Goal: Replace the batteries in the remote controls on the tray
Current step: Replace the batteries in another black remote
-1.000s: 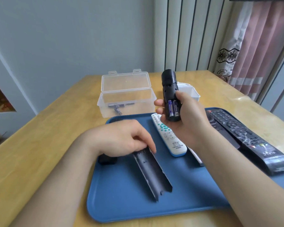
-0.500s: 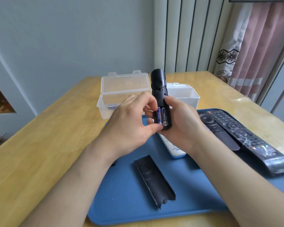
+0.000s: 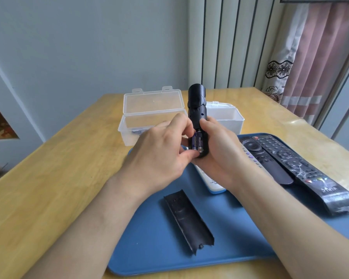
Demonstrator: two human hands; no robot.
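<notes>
My right hand [image 3: 216, 150] holds a black remote [image 3: 196, 105] upright above the blue tray [image 3: 153, 250], its open back facing me. Two dark blue batteries [image 3: 197, 142] sit side by side in its compartment. My left hand [image 3: 159, 156] pinches at the batteries, thumb at their lower end and fingertips at the top. The remote's black back cover [image 3: 189, 218] lies loose on the tray in front of me. A white remote [image 3: 214, 184] lies on the tray, mostly hidden under my right hand. Two more black remotes [image 3: 270, 162] [image 3: 310, 174] lie at the right.
Behind the tray stand an open clear plastic box [image 3: 153, 109] with a few batteries inside and a white box [image 3: 226, 117] to its right. The wooden table [image 3: 48, 178] ends at a wall at the back; a curtain [image 3: 310, 57] hangs at the far right.
My left hand let go of the back cover on the tray and rose to the batteries. The remote came a little left and closer to me.
</notes>
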